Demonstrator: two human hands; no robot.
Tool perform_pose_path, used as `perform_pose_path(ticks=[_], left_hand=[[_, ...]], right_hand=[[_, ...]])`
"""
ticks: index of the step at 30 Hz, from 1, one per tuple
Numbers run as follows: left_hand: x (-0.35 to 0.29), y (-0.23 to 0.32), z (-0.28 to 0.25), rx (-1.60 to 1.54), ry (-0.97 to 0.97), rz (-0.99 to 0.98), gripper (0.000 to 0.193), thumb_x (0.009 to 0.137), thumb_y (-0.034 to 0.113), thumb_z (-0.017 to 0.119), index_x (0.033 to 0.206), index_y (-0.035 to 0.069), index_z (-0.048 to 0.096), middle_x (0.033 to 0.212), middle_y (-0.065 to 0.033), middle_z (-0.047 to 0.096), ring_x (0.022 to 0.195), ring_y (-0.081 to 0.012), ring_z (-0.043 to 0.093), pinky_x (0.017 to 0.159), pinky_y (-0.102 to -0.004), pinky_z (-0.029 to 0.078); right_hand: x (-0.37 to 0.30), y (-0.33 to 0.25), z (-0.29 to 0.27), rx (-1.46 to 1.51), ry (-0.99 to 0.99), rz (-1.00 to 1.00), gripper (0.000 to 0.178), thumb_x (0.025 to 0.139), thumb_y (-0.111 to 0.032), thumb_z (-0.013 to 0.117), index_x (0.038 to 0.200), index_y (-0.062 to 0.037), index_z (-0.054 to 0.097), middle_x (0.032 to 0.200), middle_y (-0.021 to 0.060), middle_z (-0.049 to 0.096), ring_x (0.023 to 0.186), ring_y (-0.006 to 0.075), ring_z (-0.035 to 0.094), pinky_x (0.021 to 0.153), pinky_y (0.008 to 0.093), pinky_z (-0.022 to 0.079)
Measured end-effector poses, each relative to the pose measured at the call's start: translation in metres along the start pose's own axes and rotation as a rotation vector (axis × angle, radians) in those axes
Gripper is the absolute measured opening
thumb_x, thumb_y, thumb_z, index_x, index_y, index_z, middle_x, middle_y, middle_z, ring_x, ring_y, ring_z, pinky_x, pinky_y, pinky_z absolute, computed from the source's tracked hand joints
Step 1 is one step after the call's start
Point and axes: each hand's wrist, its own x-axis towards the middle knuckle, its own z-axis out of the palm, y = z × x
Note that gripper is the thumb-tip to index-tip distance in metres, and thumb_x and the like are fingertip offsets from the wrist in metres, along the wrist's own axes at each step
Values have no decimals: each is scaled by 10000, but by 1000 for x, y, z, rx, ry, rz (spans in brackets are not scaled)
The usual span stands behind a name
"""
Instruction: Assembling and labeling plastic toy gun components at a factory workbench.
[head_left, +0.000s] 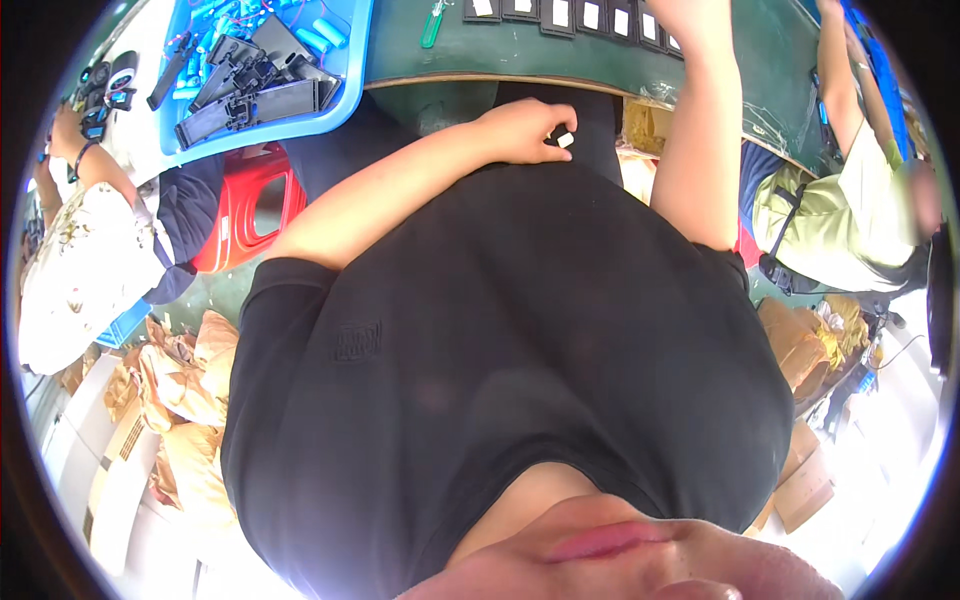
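Observation:
My left hand (532, 130) is in front of my lap, just below the table's edge. Its fingers curl round a small black-and-white piece (564, 138); the kind of piece I cannot make out. My right forearm reaches up over the green table, and my right hand (682, 18) is cut off by the top edge, so its fingers are hidden. Beside that hand lies a row of several flat black rectangular parts (556, 16), each with a white patch. Left of the row lies a screwdriver with a green handle (432, 26).
A blue tray (352, 75) at the upper left holds black plastic housings (265, 105) and blue cylindrical cells (328, 32). Co-workers sit on both sides, one near a red stool (240, 215). Brown paper bags (190, 380) and cardboard (805, 490) lie behind me.

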Motion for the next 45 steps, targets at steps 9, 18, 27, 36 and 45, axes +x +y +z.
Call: perform_pose_path(ticks=[9, 18, 27, 36, 45], left_hand=[[8, -39, 36, -376, 245, 190, 181, 1008, 236, 629, 972, 59, 638, 813, -94, 651, 710, -228, 630, 641, -421, 480], [-49, 20, -42, -1600, -456, -210, 271, 1035, 259, 420, 999, 72, 612, 784, -61, 591, 545, -86, 464, 375, -222, 336], [-74, 25, -46, -1609, -153, -46, 322, 1129, 368, 530, 958, 99, 577, 798, -10, 549, 536, -47, 402, 396, -187, 281], [-70, 65, -85, -1491, 2, -27, 318, 1136, 370, 519, 1063, 77, 620, 736, 52, 356, 562, -32, 300, 432, -179, 230], [-25, 75, -134, 577, 568, 126, 152, 942, 217, 671, 961, 112, 779, 880, -148, 756, 855, -347, 753, 767, -475, 608]], right_hand=[[-72, -40, -39, 268, -199, -159, 201, 854, -4, 759, 1052, -13, 726, 1058, 126, 745, 1018, 274, 703, 916, 370, 548], [-121, -86, -26, 318, -554, -348, 191, 808, -84, 773, 991, -56, 729, 869, 75, 674, 868, 281, 658, 816, 413, 488], [-77, -50, -8, 217, -207, -222, 220, 904, 48, 638, 1064, -44, 756, 975, 109, 744, 942, 268, 709, 860, 367, 553], [-31, -41, 3, -33, -390, -257, 728, 727, -294, 861, 1362, -14, 643, 1287, 257, 674, 1285, 435, 578, 1148, 523, 392], [-27, -43, -5, -67, -476, -217, 751, 745, -375, 841, 1377, -20, 642, 1293, 266, 676, 1325, 425, 568, 1206, 595, 306]])
